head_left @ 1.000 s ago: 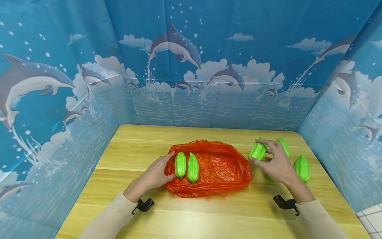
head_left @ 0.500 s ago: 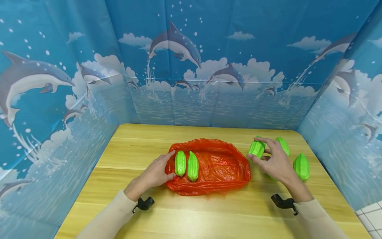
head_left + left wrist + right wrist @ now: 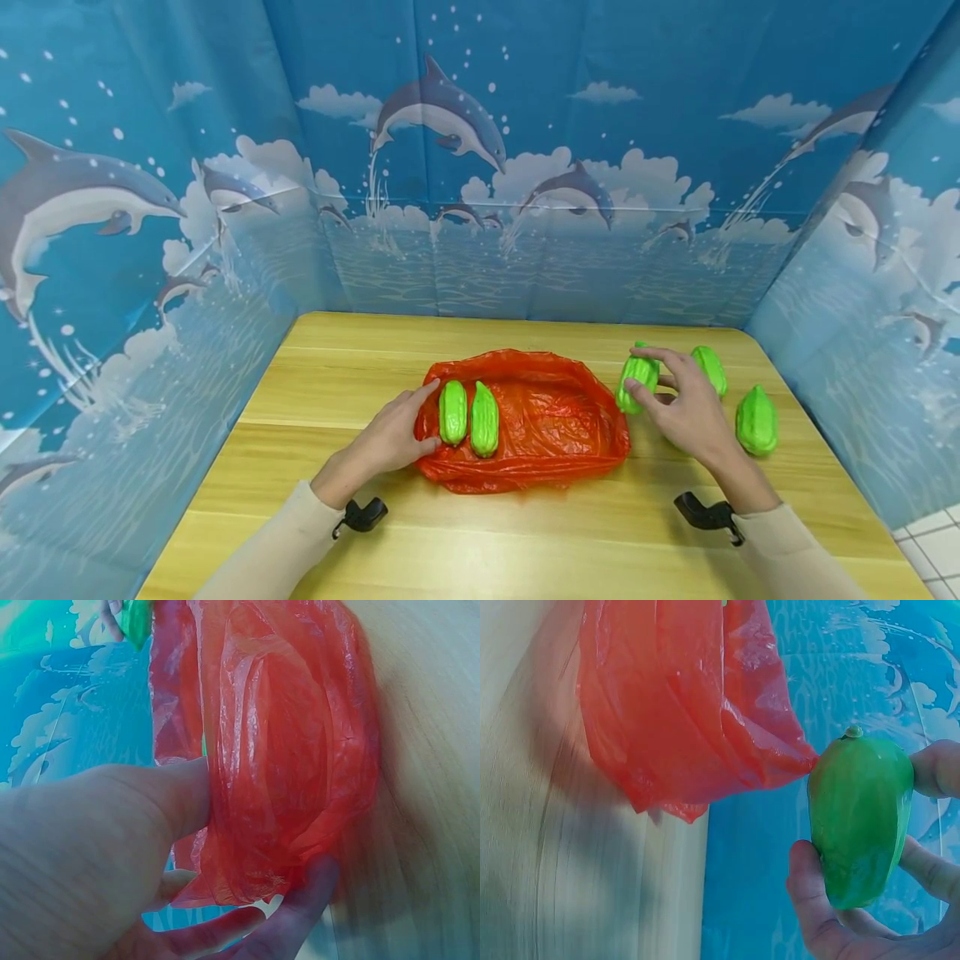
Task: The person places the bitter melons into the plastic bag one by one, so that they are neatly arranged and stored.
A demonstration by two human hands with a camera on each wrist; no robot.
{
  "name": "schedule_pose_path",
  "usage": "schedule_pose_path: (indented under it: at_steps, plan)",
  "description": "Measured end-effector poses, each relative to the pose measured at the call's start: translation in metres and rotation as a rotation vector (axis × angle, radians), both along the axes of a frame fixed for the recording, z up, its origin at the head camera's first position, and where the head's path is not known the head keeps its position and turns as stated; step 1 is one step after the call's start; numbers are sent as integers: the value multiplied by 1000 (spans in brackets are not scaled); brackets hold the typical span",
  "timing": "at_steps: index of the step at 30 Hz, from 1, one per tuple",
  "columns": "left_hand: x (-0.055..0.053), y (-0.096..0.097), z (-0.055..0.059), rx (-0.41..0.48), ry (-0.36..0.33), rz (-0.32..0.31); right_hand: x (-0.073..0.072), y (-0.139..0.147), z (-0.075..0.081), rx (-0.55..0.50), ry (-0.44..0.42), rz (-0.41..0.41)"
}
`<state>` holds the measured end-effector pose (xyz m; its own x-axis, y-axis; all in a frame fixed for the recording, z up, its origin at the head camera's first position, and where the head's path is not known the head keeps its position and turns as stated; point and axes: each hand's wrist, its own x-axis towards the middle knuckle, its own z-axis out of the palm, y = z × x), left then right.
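Note:
A red plastic bag (image 3: 555, 425) lies spread with its mouth up on the table. Two green papayas, one on the left (image 3: 453, 412) and one beside it (image 3: 484, 421), sit in its left end. My left hand (image 3: 386, 433) holds that end, its thumb tip hidden by the film in the left wrist view and a finger on the outer side. Raised by the bag's right rim, another green papaya (image 3: 861, 817) is gripped between the thumb and fingers of my right hand (image 3: 690, 408). Whether it touches the rim I cannot tell.
Farther right on the wooden table (image 3: 525, 542) lie two more green papayas, one at the back (image 3: 709, 371) and one nearer (image 3: 757, 422). A blue dolphin-print curtain (image 3: 525, 250) hangs along the back and both sides.
My right hand has moved slightly left with the papaya, up to the bag's right rim, and the papaya has turned more upright. My left hand and the bag stay where they were.

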<state>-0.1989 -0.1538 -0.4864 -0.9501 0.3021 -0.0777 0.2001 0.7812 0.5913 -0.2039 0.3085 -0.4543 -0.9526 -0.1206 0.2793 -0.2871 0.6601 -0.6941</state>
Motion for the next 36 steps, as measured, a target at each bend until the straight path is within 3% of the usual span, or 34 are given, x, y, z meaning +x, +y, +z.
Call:
schedule_pose_path:
  at_steps: [24, 36]
  plan:
    - [1, 0, 3, 0, -5, 0, 5, -21, 13, 0, 12, 55]
    - [1, 0, 3, -3, -7, -5, 3, -34, 18, -17, -43, 107]
